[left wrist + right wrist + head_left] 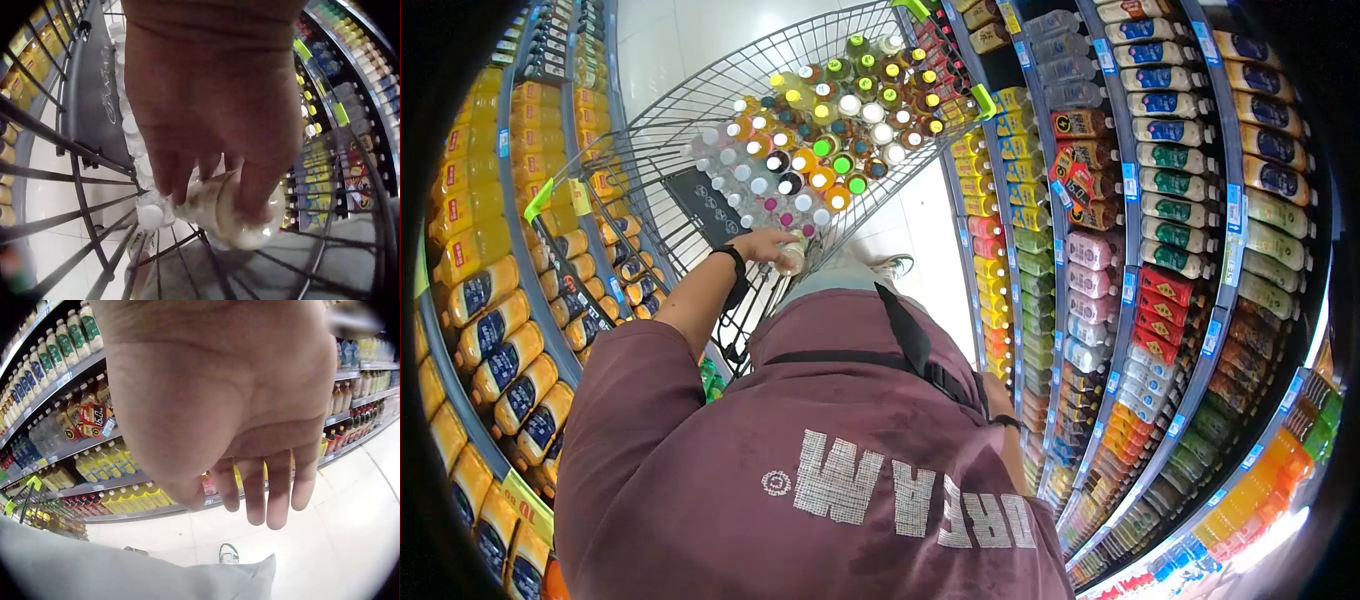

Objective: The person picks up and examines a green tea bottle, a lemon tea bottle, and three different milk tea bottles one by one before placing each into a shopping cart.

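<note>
So far left there's a long grey store shelf (517,230) full of plump yellow-orange bottles (488,285), and the grey wire shopping cart with green plastic corners (982,101) sits pretty near it, so I'd mind the elbow on that side. At the cart's near end the bare left hand (762,248) has fingers and thumb curled round a clear, round-ended bottle with pale contents (796,258), tilted right beside its neighbours. My guess is it's fairly light, smooth and slippery if damp, maybe a bit squeezy; can't tell if it's plastic or glass. I'd grab it round the middle, thumb opposite fingers. Just past it the capped drink bottles with multicoloured lids (820,150) are packed tight, so knocks look likely, and the wire walls could snag knuckles. Bare right hand (231,412) is holding nothing, fingers out straight. The white tiled floor (908,222) gives some room before the tall grey drinks shelving (1131,180) on the right.
</note>
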Available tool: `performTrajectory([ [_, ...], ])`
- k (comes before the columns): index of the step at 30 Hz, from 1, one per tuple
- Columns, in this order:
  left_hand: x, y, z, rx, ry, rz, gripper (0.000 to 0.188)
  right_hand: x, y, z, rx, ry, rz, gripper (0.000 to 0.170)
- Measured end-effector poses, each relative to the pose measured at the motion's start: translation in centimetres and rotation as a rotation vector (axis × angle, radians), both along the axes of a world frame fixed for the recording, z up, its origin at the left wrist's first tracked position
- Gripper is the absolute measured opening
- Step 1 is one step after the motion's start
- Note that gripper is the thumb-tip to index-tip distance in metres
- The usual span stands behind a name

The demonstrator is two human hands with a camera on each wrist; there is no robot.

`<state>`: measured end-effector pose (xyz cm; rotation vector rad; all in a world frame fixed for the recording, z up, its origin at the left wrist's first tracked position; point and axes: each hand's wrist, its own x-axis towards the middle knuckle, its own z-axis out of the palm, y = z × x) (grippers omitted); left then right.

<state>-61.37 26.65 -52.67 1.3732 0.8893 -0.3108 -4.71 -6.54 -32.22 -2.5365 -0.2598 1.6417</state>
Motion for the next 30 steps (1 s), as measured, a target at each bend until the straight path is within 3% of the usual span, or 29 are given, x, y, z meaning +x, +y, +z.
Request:
performTrajectory([
  [2,0.5,-0.4,-0.2,0.09,0.014,0.028,0.082,-1.2,0.3,0.5,-0.072,-0.006,0.015,0.04],
  [4,0.5,-1.4,-1.5,0.077,-0.024,0.008,0.08,-3.5,1.0,2.5,-0.109,-0.131,0.241,0.046],
  [5,0.4,-1.1,-2.0,0.071,-0.057,-0.014,0.078,-3.0,0.6,1.1,-0.061,-0.091,0.25,0.05],
  [9,1.0,-0.5,-0.5,0.101,-0.043,-0.058,0.071,-2.5,2.1,0.3,0.066,-0.026,0.084,0.047],
  [11,1.5,0.3,2.2,0.258,0.085,-0.203,0.065,-0.3,2.9,-0.5,0.146,0.012,0.022,0.042],
  [14,2.2,1.0,1.3,0.297,0.173,-0.165,0.065,3.8,6.2,-0.4,0.357,-0.015,0.0,0.033],
  [19,2.1,0.3,0.2,0.331,0.122,0.006,0.062,9.0,13.2,6.0,0.639,-0.08,0.046,0.025],
  [20,0.9,-0.9,-3.1,0.337,0.02,0.158,0.059,9.8,14.7,7.8,0.699,-0.178,0.14,0.028],
  [21,1.9,-0.9,-0.9,0.448,-0.023,0.113,0.059,11.1,15.7,9.0,0.753,-0.192,0.124,0.027],
  [22,3.3,-0.9,0.6,0.4,0.044,0.109,0.053,12.5,16.9,10.5,0.818,-0.218,0.108,0.027],
  [23,5.4,-0.6,2.5,0.556,0.04,0.064,0.042,13.6,18.4,13.0,0.902,-0.281,0.146,0.026],
  [25,9.5,-0.9,6.2,0.541,0.07,0.275,0.035,15.9,21.4,18.4,1.07,-0.421,0.193,0.024],
  [26,11.2,-1.4,5.9,0.609,0.061,0.406,0.034,17.1,22.7,20.8,1.146,-0.49,0.202,0.023],
  [27,13.3,-1.4,7.7,0.686,0.018,0.423,0.033,18.0,24.1,23.4,1.256,-0.583,0.187,0.022],
  [29,16.3,-1.6,9.9,0.667,0.08,0.372,0.046,19.0,26.9,28.8,1.442,-0.661,0.102,0.018],
  [30,17.2,-2.3,9.2,0.82,0.135,0.357,0.054,20.4,28.2,30.3,1.537,-0.695,0.086,0.018],
])
